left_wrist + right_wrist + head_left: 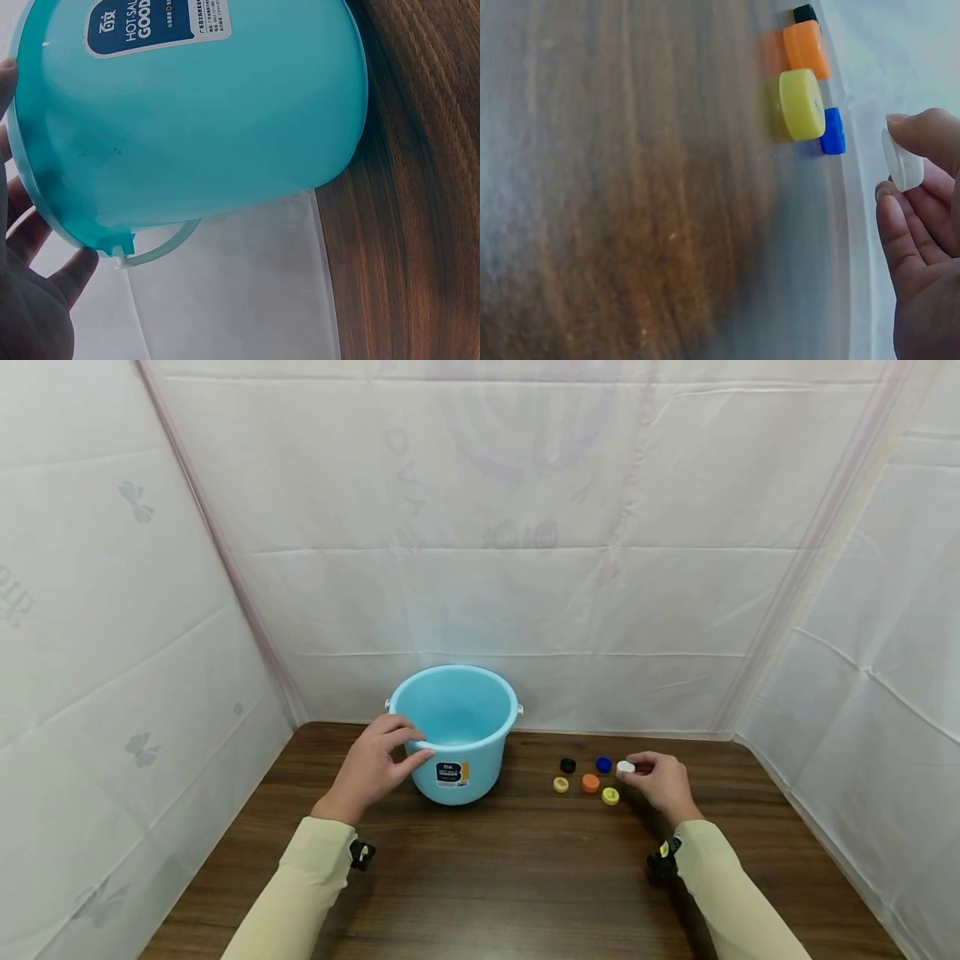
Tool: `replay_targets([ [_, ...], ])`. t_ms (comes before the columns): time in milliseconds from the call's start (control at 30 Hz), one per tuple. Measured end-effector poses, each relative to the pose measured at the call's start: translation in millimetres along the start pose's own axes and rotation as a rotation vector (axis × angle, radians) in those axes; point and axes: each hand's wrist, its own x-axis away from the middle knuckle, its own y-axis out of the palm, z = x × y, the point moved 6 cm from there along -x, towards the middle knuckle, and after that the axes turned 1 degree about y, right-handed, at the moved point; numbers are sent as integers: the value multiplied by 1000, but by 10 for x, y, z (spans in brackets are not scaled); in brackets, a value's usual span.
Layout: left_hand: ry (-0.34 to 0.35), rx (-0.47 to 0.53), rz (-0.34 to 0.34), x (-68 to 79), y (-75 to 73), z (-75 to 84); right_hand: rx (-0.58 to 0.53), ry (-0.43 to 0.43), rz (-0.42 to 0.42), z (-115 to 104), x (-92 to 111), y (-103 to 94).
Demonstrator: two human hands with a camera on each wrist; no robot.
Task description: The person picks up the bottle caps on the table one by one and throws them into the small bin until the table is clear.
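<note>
Pinching the white cap (904,166) between thumb and fingertips, your right hand (662,783) has it on a slant, its broad face turned toward the fingers; the right wrist view suggests it is off the wood. For a good hold, let the fingertips bear evenly on the cap and avoid squeezing one side, as a small smooth disc could easily twist or spring out. Your left hand (372,764) grips the rim of the blue bucket (491,768) at its near-left side, thumb outside and some fingers over the rim, though how firmly I cannot tell. Use it only to steady the bucket: a light plastic wall would probably tip if you leaned on it. The bucket stands upright near the back edge of the counter (480,885), a little nearer its back-left corner than its back-right one. Just beside the white cap, toward the bucket, are the blue cap (603,764) and the yellow cap (611,797); then come the orange cap (591,783), the black cap (567,765) nearer the back edge, and the beige cap (560,785). Give these five clearance with your knuckles and sleeve (731,877).
</note>
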Motion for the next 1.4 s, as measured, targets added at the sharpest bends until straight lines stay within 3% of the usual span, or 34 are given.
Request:
replay_targets([
  [900,15,7,19,0,-8,18,-61,-109,3,-480,36,-2],
  [1400,24,-12,25,-5,-21,20,-175,-121,-49,-762,61,67],
])
